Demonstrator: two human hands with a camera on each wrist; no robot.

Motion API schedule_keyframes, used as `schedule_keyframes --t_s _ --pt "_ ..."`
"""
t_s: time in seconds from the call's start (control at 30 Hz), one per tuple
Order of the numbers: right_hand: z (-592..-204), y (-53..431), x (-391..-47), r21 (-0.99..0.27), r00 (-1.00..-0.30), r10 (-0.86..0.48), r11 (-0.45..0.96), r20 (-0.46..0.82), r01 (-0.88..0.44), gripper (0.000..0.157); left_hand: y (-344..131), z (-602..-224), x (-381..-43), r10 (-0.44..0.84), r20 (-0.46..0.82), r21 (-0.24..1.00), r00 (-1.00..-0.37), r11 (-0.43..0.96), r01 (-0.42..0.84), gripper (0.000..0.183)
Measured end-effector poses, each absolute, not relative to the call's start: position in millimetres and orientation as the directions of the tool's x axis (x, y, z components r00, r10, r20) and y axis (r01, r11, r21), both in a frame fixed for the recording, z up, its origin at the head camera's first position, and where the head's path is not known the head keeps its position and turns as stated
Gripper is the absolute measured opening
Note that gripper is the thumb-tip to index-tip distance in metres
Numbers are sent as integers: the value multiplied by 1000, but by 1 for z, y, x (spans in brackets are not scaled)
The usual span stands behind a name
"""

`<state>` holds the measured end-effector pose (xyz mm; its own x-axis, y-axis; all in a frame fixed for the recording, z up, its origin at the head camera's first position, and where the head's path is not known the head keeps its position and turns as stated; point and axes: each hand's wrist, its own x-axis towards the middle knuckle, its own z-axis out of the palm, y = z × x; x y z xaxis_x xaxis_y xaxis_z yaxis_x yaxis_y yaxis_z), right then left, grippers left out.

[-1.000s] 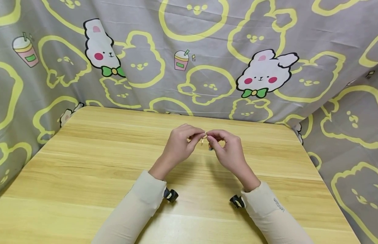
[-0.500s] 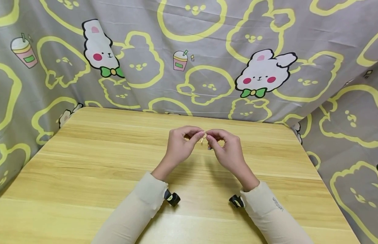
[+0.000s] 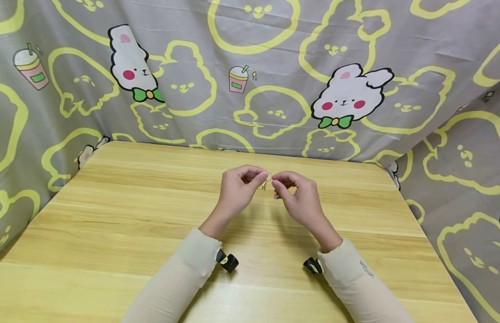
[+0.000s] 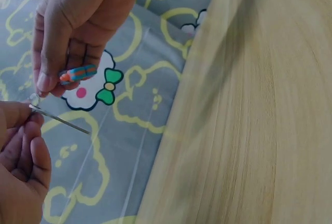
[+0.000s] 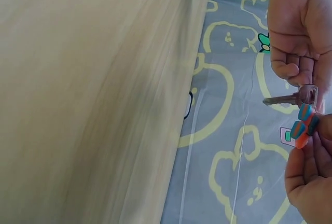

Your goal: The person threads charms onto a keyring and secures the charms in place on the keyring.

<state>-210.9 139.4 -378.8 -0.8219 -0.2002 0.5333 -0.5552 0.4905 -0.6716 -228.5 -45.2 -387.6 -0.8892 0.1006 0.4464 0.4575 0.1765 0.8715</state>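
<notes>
Both hands meet above the far half of the table, fingertips close together. My left hand (image 3: 239, 186) pinches a metal key (image 5: 285, 100) near its head, and the blade hangs down from the fingertips. My right hand (image 3: 300, 193) pinches a small ring (image 4: 35, 99) between thumb and forefinger. Under the right fingers dangles a small teal and orange charm (image 5: 305, 123), also seen in the left wrist view. The ring spans the narrow gap between the two hands; the fingers hide part of it.
The light wooden table (image 3: 112, 215) stretches beneath both forearms. Behind it and at both sides hangs a grey curtain (image 3: 274, 67) with yellow cartoon outlines. A black wrist camera (image 3: 227, 261) sits at the left cuff, another black camera (image 3: 312, 265) at the right.
My left hand has drawn slightly left, away from the right, so the gap between the fingertips is wider. The key has shifted left with it; the right hand has barely moved.
</notes>
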Motion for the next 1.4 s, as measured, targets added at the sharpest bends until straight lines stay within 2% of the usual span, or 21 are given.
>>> schedule_keyframes --t_s 0.17,0.33,0.53,0.67,0.87,1.1,1.3,1.4 --pt "-380 145 -213 -681 -865 -270 536 422 -499 11 -45 -388 -229 137 344 903 -929 225 367 15" --pt "-379 153 -216 -670 -887 -407 599 216 -438 11 -47 -389 -230 211 186 903 -960 348 251 12" --pt "-377 159 -218 -650 -819 -572 636 -36 -416 11 -50 -393 -229 343 -41 881 -939 456 128 10" --pt "-379 162 -217 -645 -757 -639 637 -134 -423 13 -51 -396 -229 437 -119 861 -891 493 126 9" --pt "-383 166 -218 -631 -734 -660 640 -159 -438 14 -48 -404 -229 475 -122 858 -871 491 148 8" --pt "-389 173 -224 -588 -736 -657 664 -165 -461 15 -35 -414 -228 478 -22 827 -878 502 253 9" --pt "-392 176 -227 -579 -737 -645 686 -203 -441 17 -27 -419 -227 522 54 714 -851 576 398 9" --pt "-394 176 -227 -583 -731 -648 685 -215 -436 18 -26 -420 -227 549 47 666 -835 605 436 10"
